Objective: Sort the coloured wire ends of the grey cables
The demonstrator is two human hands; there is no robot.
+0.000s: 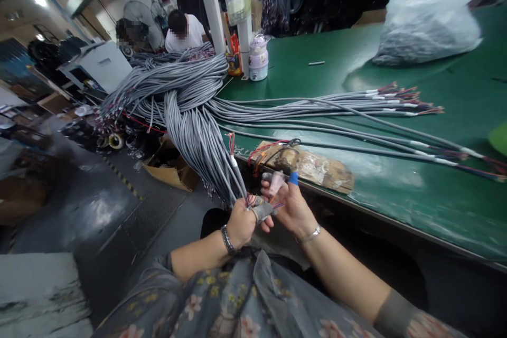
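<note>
My left hand (246, 219), with grey wrapping on a finger, is closed around a grey cable end. Thin coloured wires (277, 205) stick out of it towards my right palm. My right hand (295, 208) is just beside it, palm turned up and thumb apart from the fingers. A blue cover (293, 178) sits on that thumb, and the fingers carry grey and pale pinkish wraps, somewhat blurred. From a large heap on the table, a thick bundle of grey cables (198, 142) hangs down to my left hand. One cable end with red wires (232, 142) stands up above it.
A worn wooden block (317, 166) lies at the edge of the green table (396, 195). Cables with stripped ends (396, 100) stretch across the top. Behind are a plastic bag (431, 21), a lilac bottle (259, 58) and a co-worker (184, 31). A cardboard box (170, 166) stands on the floor.
</note>
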